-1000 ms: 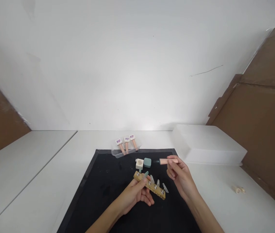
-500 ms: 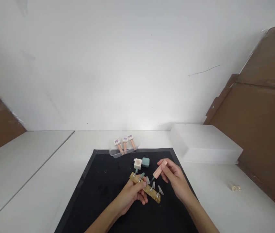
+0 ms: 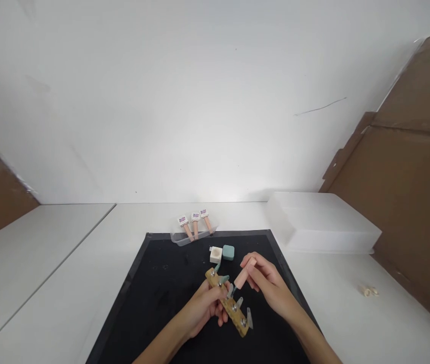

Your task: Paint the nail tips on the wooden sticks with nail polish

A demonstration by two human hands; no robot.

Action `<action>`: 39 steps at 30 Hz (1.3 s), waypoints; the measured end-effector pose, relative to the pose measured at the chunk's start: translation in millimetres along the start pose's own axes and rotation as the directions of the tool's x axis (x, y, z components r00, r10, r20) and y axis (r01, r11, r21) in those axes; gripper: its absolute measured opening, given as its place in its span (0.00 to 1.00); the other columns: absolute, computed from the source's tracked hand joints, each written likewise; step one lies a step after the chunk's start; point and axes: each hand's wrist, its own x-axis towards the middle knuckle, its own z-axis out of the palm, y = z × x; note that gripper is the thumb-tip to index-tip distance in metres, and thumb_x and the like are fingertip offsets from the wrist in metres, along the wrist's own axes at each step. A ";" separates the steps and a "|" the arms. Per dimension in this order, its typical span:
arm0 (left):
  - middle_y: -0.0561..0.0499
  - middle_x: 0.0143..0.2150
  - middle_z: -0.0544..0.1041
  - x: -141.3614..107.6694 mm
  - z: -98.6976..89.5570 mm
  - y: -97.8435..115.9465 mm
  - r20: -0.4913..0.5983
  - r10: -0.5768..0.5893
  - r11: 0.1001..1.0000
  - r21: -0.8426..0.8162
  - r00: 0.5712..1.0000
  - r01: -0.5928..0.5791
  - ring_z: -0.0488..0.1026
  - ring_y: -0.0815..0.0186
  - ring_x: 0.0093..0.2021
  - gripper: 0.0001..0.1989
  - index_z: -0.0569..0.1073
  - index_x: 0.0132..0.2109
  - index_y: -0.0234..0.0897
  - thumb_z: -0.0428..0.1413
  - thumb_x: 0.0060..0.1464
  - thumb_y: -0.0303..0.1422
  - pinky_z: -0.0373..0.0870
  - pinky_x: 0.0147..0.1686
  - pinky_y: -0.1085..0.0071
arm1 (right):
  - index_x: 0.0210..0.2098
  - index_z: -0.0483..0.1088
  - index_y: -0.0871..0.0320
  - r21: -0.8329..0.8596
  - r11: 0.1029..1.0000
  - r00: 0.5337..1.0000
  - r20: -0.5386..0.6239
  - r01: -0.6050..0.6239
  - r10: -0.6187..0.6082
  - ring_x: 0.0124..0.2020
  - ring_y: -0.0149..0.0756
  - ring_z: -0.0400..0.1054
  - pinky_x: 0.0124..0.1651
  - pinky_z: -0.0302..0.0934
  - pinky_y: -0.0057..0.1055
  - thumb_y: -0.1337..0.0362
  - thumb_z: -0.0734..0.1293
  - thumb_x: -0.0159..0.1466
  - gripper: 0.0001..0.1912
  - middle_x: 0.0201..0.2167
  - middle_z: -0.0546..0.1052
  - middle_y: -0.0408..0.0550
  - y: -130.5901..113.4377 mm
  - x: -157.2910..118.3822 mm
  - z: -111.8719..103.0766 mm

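My left hand (image 3: 208, 303) grips a yellowish bar (image 3: 232, 312), tilted down to the right. Several nail tips stand on metal posts along it: two at its upper end are green, and those lower down look clear. Between the fingers of my right hand (image 3: 270, 283) is a pink brush handle (image 3: 244, 274), its dark brush end at the middle nail tip (image 3: 230, 290). Just beyond the bar sit a white square bottle (image 3: 215, 255) and a green square block (image 3: 228, 252), side by side on the black mat (image 3: 162, 293).
A clear tray (image 3: 183, 241) at the mat's back edge holds three pink-handled bottles (image 3: 195, 217) with white labelled ends. At the back right is a white box (image 3: 325, 222). Small cream rings (image 3: 367, 291) lie on the white table at right. Brown cardboard (image 3: 408, 187) flanks the table.
The bar has turned more steeply, its lower end dropping toward me. My right hand has moved slightly left and down, bringing the brush to the middle nail tip.
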 end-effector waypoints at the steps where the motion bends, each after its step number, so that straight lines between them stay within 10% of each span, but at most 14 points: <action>1: 0.58 0.16 0.67 0.1 0.1 0.0 0.003 -0.003 1.000 -0.001 1.000 0.003 0.65 0.73 0.15 0.12 0.64 0.35 0.36 0.54 0.40 0.33 0.59 0.13 0.80 | 0.34 0.66 0.57 -0.008 1.000 1.000 0.004 -0.004 0.004 0.21 0.27 0.52 0.24 0.50 0.25 0.54 0.57 0.67 0.14 0.21 0.60 0.38 -0.9 -0.4 0.1; 29: 0.58 0.16 0.69 -2.0 3.5 3.5 0.057 -0.020 0.999 0.045 0.998 0.017 0.66 0.72 0.15 0.11 0.63 0.34 0.37 0.54 0.39 0.31 0.59 0.13 0.79 | 0.34 0.65 0.55 -0.119 0.993 0.998 0.069 0.015 -0.007 0.24 0.31 0.58 0.29 0.53 0.27 0.56 0.58 0.67 0.11 0.24 0.66 0.40 -9.1 -2.5 -2.4; 39: 0.58 0.19 0.69 0.4 1.2 1.0 -0.021 0.016 0.997 0.074 1.000 -0.014 0.65 0.73 0.16 0.12 0.62 0.34 0.36 0.55 0.39 0.34 0.59 0.14 0.78 | 0.29 0.63 0.56 -0.004 0.999 0.989 -0.143 0.036 -0.036 0.18 0.28 0.53 0.22 0.50 0.25 0.51 0.60 0.64 0.15 0.18 0.65 0.37 4.9 0.6 -2.0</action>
